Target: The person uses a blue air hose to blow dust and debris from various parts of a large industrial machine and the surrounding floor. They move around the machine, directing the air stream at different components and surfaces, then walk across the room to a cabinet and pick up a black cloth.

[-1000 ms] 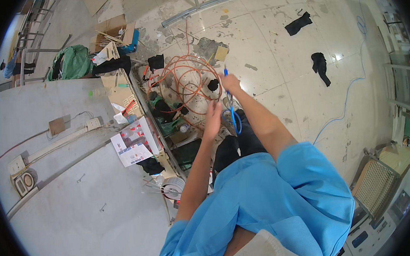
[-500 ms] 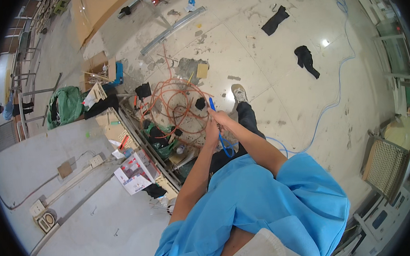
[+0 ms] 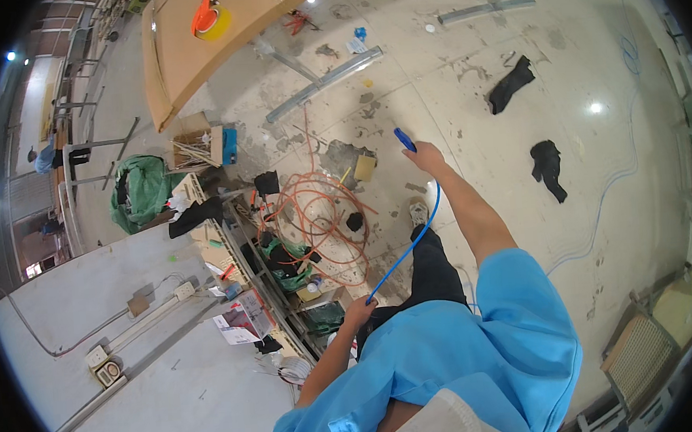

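Observation:
A thin blue hose (image 3: 405, 257) runs between my two hands. My left hand (image 3: 358, 311), low in front of my body, is closed around one stretch of it. Further out and to the right, my right hand (image 3: 426, 159) grips the blue hose too, and a short doubled-looking blue part sticks out past its fingers. Whether that part is a hose loop or an end fitting, I cannot tell. On the floor beyond my left hand lies a tangled orange hose (image 3: 312, 218), which neither hand touches.
At left a white table (image 3: 157, 370) carries sockets and a paper box (image 3: 245, 317). A green bag (image 3: 140, 193) and a cardboard box (image 3: 195, 148) stand beyond it. A brown board (image 3: 247, 20) with tape rolls is at the top. Black cloths (image 3: 548, 170) lie on the floor.
My hands, close together before, have moved apart: the right outward and up, the left back toward my body. The hose now stretches between them. The view has shifted a little.

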{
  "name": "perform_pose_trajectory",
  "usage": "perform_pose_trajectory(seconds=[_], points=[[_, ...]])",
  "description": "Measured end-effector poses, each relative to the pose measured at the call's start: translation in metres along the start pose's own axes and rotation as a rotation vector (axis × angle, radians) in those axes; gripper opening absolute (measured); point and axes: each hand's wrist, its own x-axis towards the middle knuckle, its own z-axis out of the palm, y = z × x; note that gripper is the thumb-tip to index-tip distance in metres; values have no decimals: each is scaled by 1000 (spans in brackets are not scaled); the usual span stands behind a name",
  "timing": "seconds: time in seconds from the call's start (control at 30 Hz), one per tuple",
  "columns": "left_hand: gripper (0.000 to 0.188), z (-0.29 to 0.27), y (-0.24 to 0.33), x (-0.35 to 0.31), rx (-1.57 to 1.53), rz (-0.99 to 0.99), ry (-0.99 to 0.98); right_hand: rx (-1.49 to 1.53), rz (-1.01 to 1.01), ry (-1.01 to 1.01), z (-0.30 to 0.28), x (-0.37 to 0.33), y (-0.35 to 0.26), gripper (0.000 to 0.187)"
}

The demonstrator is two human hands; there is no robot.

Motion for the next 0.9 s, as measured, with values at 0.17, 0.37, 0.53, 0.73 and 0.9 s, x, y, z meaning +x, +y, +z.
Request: perform_pose_trajectory(seconds=[0.17, 0.37, 0.53, 0.73, 0.9], points=[[41, -22, 40, 17, -168, -7, 82, 8, -94, 11, -49, 80, -56, 49], [43, -25, 95, 44, -182, -4, 181, -102, -46, 221, -68, 158, -30, 44], [43, -21, 107, 53, -30, 22, 331, 10, -78, 401, -111, 145, 44, 50], [37, 13, 71, 45, 56, 65, 218, -308, -157, 153, -65, 4, 140, 57], [23, 39, 46, 24, 107, 262, 269, -248, 277, -91, 14, -205, 198, 57]])
